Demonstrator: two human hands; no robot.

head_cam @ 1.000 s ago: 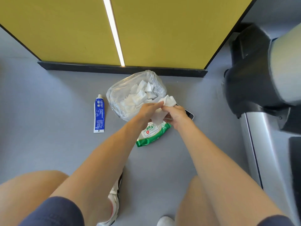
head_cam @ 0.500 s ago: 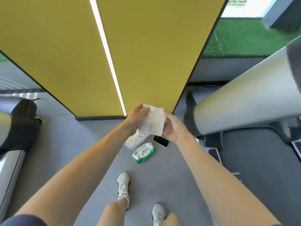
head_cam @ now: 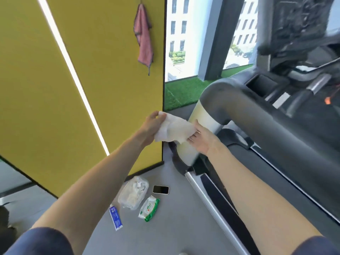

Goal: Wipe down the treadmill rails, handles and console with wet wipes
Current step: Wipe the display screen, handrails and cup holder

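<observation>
Before the treadmill post (head_cam: pixel 206 116), both hands hold a wipe (head_cam: pixel 174 130) spread between them in the air. Left hand (head_cam: pixel 151 127) pinches its upper left edge, thumb against fingers. Right hand (head_cam: pixel 203 139) pinches the right edge, its fingers partly hidden behind the sheet. On the floor below lie a wipe pack (head_cam: pixel 149 208), phone (head_cam: pixel 160 189), bag (head_cam: pixel 133 193) and tube (head_cam: pixel 116 218).

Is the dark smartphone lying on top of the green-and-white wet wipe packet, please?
No, the dark smartphone lies flat on the grey floor, beside the green-and-white wet wipe packet.
</observation>
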